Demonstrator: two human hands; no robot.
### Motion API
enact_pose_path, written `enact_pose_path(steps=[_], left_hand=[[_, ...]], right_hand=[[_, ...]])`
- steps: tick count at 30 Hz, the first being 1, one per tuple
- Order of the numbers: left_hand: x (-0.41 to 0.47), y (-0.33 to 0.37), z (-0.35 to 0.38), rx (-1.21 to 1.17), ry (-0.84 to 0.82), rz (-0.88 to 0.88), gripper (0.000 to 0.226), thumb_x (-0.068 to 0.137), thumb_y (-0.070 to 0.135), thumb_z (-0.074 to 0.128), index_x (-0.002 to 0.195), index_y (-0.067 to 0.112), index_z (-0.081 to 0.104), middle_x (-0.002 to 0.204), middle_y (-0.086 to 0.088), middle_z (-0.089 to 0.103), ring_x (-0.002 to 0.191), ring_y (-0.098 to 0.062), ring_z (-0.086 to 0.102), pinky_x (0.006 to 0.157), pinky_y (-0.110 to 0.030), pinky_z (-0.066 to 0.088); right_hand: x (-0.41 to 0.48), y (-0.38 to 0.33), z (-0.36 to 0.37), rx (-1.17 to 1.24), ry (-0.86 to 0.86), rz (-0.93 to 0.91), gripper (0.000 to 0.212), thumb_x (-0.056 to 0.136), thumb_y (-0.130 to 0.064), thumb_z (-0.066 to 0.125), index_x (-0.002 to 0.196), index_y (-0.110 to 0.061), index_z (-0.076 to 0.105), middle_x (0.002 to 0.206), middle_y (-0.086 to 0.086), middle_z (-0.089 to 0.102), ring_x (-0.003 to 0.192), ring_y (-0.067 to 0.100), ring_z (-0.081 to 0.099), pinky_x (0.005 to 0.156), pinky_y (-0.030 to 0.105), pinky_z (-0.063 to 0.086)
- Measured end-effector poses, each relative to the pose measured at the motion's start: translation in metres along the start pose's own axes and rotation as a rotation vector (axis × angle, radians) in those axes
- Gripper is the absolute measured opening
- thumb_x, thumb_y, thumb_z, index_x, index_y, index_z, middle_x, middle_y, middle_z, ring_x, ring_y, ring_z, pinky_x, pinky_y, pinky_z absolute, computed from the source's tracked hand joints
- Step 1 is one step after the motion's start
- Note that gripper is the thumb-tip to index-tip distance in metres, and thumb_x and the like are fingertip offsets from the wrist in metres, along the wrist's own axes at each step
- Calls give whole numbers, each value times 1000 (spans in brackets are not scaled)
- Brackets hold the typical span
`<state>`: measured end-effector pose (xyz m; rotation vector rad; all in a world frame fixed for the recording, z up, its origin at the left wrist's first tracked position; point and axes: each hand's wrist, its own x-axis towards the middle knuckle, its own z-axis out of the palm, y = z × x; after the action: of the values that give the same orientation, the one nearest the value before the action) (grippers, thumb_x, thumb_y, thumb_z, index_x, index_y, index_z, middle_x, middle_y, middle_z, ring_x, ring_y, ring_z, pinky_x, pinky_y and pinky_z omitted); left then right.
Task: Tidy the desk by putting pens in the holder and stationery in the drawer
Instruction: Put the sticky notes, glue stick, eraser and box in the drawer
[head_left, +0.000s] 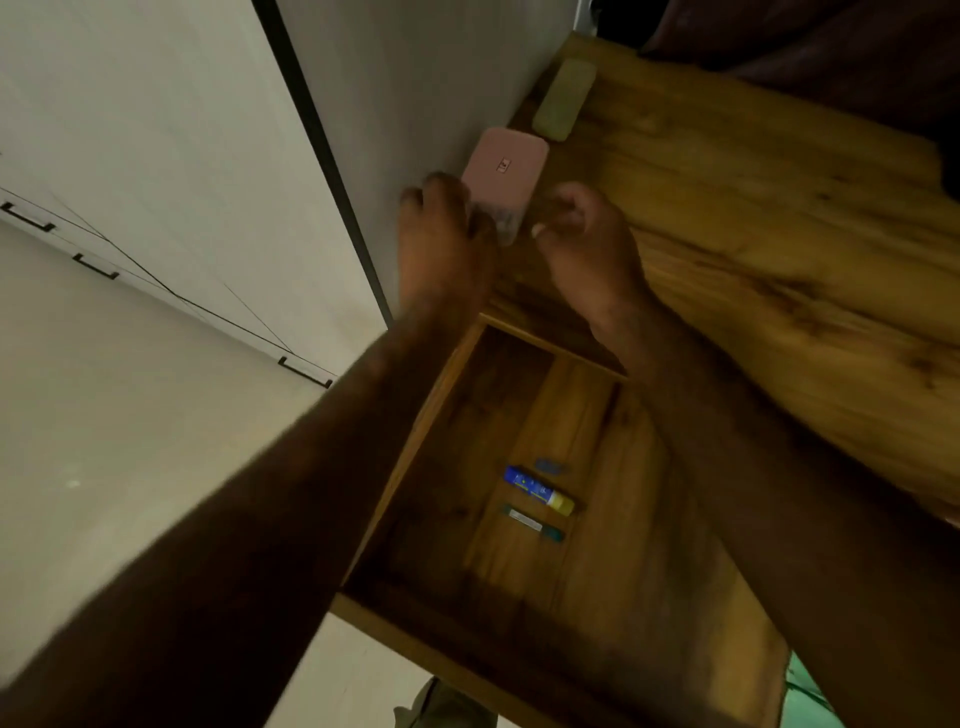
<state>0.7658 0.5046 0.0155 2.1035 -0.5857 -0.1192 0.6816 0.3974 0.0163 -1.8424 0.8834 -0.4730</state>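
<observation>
Pink case (506, 166), top middle: left hand (447, 234) curls round its near end; right hand (584, 234) curls beside it, hold unclear.

No legible text, small dark mark on pink case (506, 171) blurred, print on blue glue stick (535, 488) unreadable

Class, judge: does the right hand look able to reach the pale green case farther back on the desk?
Probably yes. Only bare desktop lies between the right hand and the pale green case; the pink case sits off to one side.
</observation>
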Motion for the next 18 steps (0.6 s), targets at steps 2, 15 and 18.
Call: enact_pose_path(steps=[2, 15, 18], left_hand=[[27, 1, 5, 49, -53, -35, 38, 98, 24, 55, 133, 12, 47, 135, -10, 51, 118, -25, 56, 84, -22, 46], [59, -19, 15, -22, -159, -267, 28, 94, 31, 62, 110, 8, 70, 111, -9, 71, 100, -27, 69, 83, -33, 57], [29, -16, -6, -199, -117, -301, 11, 86, 18, 68, 94, 12, 71, 97, -5, 73, 87, -24, 72, 62, -30, 59]], right_hand=[[13, -7, 6, 44, -19, 45, 39, 100, -17, 54, 137, -31, 54, 137, -10, 55, 86, -2, 58, 67, 28, 61], [27, 0, 33, 77, 183, 132, 16, 94, -21, 67, 109, -23, 75, 114, -6, 73, 99, 11, 70, 73, 34, 64], [2, 2, 24, 110, 229, 137, 14, 89, -16, 72, 93, -29, 77, 106, -8, 75, 95, 11, 72, 69, 31, 64]])
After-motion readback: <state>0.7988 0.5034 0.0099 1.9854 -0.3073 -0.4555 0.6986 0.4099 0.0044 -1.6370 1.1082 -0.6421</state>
